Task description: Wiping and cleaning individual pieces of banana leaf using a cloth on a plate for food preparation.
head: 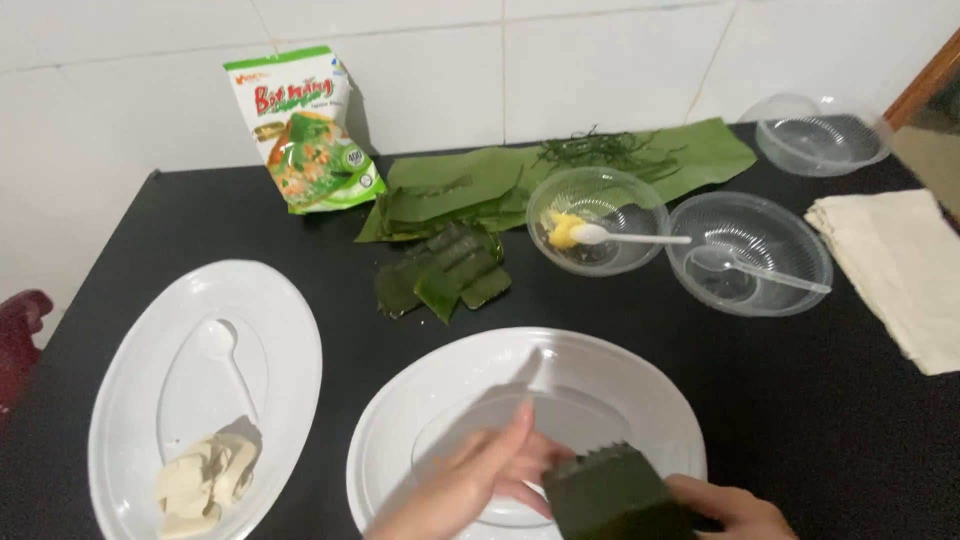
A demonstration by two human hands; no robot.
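Observation:
My left hand (478, 480) and my right hand (730, 510) are at the bottom edge, over a large white oval plate (420, 410). Between them they hold a folded dark green leaf parcel (610, 495), its cut edge jagged at the top. My left hand's fingers press on the parcel's left side, and my right hand grips it from the right and below. Part of both hands is cut off by the frame.
A second white oval plate (150, 340) on the left carries a plastic spoon (222, 350) and pale dough pieces (205, 480). Behind lie wrapped leaf parcels (445, 275), banana leaves (600, 160), a printed flour bag (305, 130), clear bowls (600, 220) (750, 250) (820, 135) and a folded cloth (900, 270).

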